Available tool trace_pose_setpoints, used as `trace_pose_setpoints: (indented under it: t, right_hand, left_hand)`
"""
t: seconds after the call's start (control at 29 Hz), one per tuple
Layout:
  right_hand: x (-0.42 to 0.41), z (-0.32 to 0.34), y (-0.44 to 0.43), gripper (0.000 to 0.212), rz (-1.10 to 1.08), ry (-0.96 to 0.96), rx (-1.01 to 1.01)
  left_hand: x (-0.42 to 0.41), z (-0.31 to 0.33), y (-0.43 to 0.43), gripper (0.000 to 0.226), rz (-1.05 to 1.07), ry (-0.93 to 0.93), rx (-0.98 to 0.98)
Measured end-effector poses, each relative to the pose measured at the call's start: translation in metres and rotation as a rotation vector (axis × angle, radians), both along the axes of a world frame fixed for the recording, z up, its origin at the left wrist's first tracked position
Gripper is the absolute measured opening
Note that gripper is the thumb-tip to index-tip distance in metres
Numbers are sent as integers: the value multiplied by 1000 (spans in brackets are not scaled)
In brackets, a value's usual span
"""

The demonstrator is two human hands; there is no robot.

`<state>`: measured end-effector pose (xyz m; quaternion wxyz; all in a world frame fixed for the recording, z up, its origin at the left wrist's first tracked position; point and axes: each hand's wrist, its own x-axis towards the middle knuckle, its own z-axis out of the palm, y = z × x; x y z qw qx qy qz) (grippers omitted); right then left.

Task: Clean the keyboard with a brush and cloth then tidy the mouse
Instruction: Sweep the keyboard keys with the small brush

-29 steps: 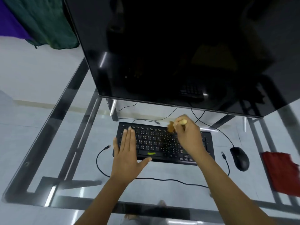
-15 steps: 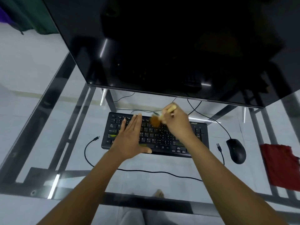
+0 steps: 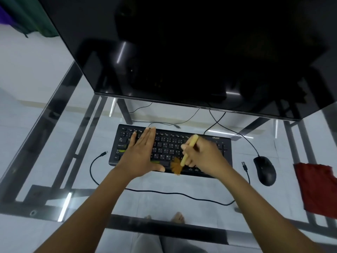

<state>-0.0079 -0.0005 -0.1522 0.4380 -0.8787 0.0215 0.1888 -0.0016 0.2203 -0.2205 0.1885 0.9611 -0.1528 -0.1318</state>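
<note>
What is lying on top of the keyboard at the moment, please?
The left hand lies flat on the keyboard; the right hand holds the brush, bristles at its near edge. Keys beneath both hands are hidden.

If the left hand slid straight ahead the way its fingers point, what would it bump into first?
Probably nothing soon. The left hand lies flat on the keyboard, fingers pointing to its far edge. Past that is bare glass table, a thin cable, then the monitor above; depth is unclear.

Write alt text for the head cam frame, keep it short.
A person's right hand sweeps a yellow-handled brush over the front edge of a black keyboard while the left hand lies flat on its keys. On the glass desk, a black mouse and red cloth lie to the right, under a dark monitor.
</note>
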Motion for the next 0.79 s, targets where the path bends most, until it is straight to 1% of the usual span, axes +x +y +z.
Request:
trace_pose_setpoints:
  t: [0.03, 0.07, 0.1, 0.14, 0.17, 0.21, 0.24, 0.28, 0.31, 0.34, 0.38, 0.41, 0.48, 0.52, 0.55, 0.59, 0.62, 0.66, 0.69, 0.76, 0.79]
  right_hand:
    - [-2, -3, -2, 18, -29, -59, -73]
    - [-5, -2, -4, 18, -121, -161, -90]
    - [-7, -1, -7, 17, -199, -245, -41]
    - [-8, 0, -7, 16, -228, -259, 26]
    - [-10, 3, -5, 15, -201, -201, 74]
    - [-12, 4, -1, 15, -130, -102, 82]
    - [-12, 4, 0, 15, -58, -28, 17]
    - [-9, 2, 0, 16, -43, -34, -37]
    - [-5, 2, -1, 17, -96, -125, -85]
    - [0, 4, -2, 17, -185, -238, -78]
    - [4, 7, -3, 16, -247, -303, -11]
    - [8, 8, -2, 15, -273, -290, 95]
    - [11, 12, 5, 14, -171, -71, 225]
    - [12, 8, 7, 14, -89, -15, 151]
    - [14, 3, 8, 13, -66, -52, 75]
    - [15, 2, 7, 13, -106, -152, 8]
    - [17, 2, 5, 14, -185, -265, -7]
    - [18, 2, 1, 14, -257, -327, 34]
    - [18, 2, -4, 14, -292, -327, 98]
    - [17, 3, -12, 13, -251, -144, 204]
    - [15, 2, -18, 13, -222, -85, 152]
  left_hand:
    - [0, 0, 1, 133, -2, 1, 4]
    - [-1, 0, 1, 133, -3, 2, 5]
    - [-1, 0, 0, 133, -3, 4, 7]
    - [-1, 1, 0, 133, -3, 6, 15]
    - [-1, 2, 0, 133, -8, 5, 26]
    - [-1, 2, 0, 133, -12, 2, 36]
    - [-1, 2, 0, 133, -13, -3, 42]
    - [-2, 2, 0, 133, -13, -5, 44]
    - [-2, 2, 1, 133, -14, -4, 47]
    - [-2, 3, 1, 133, -12, -3, 50]
    - [-3, 3, 0, 133, -10, 3, 56]
    - [-3, 4, 0, 133, -11, 10, 68]
    - [-2, 8, -2, 131, -30, 24, 114]
    - [-1, 10, -4, 128, -41, 28, 146]
    - [0, 13, -6, 125, -52, 32, 180]
    - [1, 16, -9, 123, -62, 36, 210]
    - [1, 18, -13, 122, -69, 35, 233]
    - [1, 20, -16, 121, -76, 33, 245]
    - [1, 22, -20, 120, -81, 32, 245]
    - [1, 24, -30, 120, -92, 43, 217]
    - [1, 23, -35, 120, -103, 50, 202]
